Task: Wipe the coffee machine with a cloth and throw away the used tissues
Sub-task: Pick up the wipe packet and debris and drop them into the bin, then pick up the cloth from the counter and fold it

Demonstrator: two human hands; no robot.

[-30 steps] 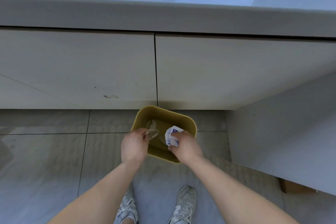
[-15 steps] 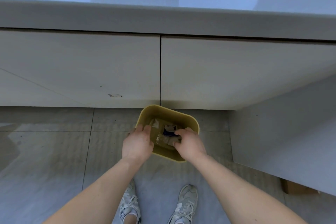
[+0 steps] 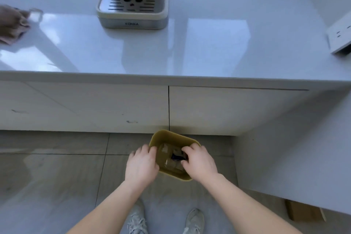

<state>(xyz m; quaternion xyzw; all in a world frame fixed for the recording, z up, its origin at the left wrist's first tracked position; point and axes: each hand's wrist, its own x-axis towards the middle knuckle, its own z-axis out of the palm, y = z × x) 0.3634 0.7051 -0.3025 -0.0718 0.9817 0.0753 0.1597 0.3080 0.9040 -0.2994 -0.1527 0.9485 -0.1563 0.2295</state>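
A small olive-yellow bin (image 3: 167, 136) stands on the floor against the cabinet base. Crumpled wrappers and tissue (image 3: 173, 158) lie inside it. My left hand (image 3: 141, 165) hovers over the bin's left rim, fingers apart and empty. My right hand (image 3: 199, 161) is over the right rim with fingers loosely curled, nothing in them. On the counter above stands the cream and silver coffee machine (image 3: 133, 2). A pinkish-brown cloth (image 3: 11, 23) lies bunched at the counter's far left.
The glossy white counter (image 3: 209, 53) overhangs white cabinet doors (image 3: 228, 110). A white box (image 3: 340, 36) sits at the counter's right edge. A side panel (image 3: 294, 157) juts out on the right, with a cardboard piece (image 3: 302, 213) beneath. My shoes (image 3: 136, 222) stand on grey tiles.
Both hands let go of the wrapper and the tissue, which now lie in the bin. My view has tilted up, bringing the counter, coffee machine and cloth into sight.
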